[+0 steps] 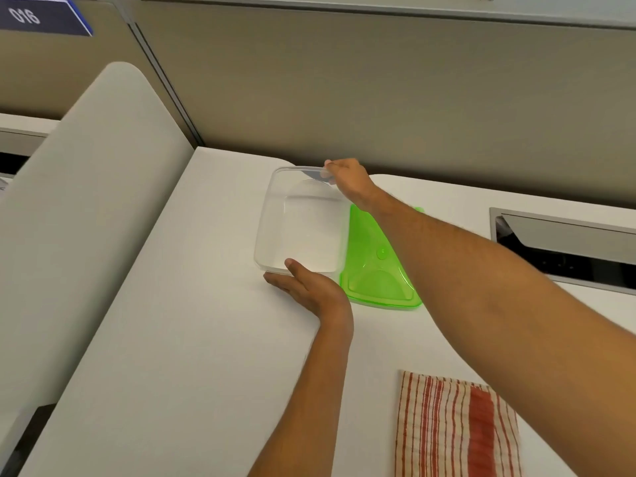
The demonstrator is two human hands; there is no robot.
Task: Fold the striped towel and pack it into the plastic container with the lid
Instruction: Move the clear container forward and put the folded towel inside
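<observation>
Both hands grip the clear container [299, 222] mid-frame (left hand [303, 287] near rim, right hand [347, 179] far corner) — a hasty pull could knock the green lid [375, 266].

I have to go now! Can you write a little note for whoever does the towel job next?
Left hand: holds the near rim of the clear box, thumb over the edge.
Right hand: pinches the far rim.
The box is empty. The green lid is off, lying right of the box.
The towel lies folded on the table, close to you.
Left: put the towel in, close the lid.
</observation>
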